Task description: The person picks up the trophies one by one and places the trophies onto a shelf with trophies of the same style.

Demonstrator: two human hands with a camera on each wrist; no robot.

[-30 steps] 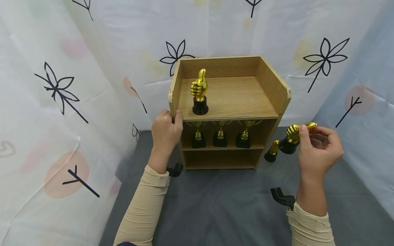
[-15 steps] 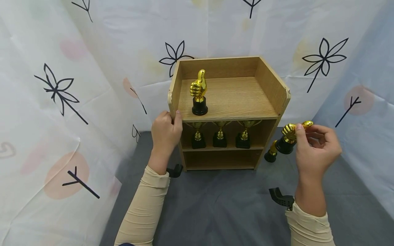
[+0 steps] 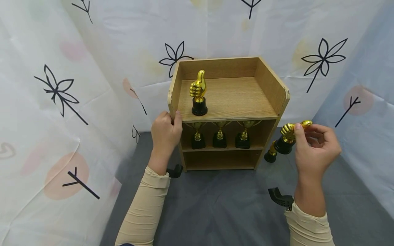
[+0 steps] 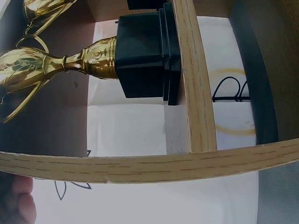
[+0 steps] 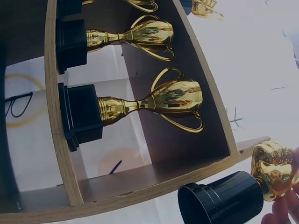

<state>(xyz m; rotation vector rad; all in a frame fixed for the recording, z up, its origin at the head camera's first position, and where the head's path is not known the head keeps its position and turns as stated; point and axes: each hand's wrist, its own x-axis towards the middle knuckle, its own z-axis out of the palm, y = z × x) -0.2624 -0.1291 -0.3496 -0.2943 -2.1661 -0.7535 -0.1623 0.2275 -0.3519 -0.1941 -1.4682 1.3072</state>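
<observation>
My left hand (image 3: 167, 131) grips the front left edge of the wooden shelf (image 3: 271, 71), its thumb on the front side. In the right hand (image 3: 318, 147) a gold thumbs-up trophy (image 3: 287, 136) is pinched between thumb and fingers, tilted, its black base pointing down and left. That trophy hangs in the air to the right of the shelf and partly covers another small trophy (image 3: 271, 155) standing on the grey cloth. One thumbs-up trophy (image 3: 199, 94) stands upright at the left of the top shelf. In the right wrist view, the held trophy's black base (image 5: 222, 200) shows its hollow underside.
Three gold cup trophies, one of them this cup trophy (image 3: 243, 135), stand on the middle shelf, their tops partly hidden. A grey cloth (image 3: 215, 205) covers the surface below. White patterned fabric (image 3: 123, 51) hangs behind and at the sides.
The right hand has moved slightly left with its trophy, which now overlaps the small trophy behind it. My left hand keeps its place on the shelf edge.
</observation>
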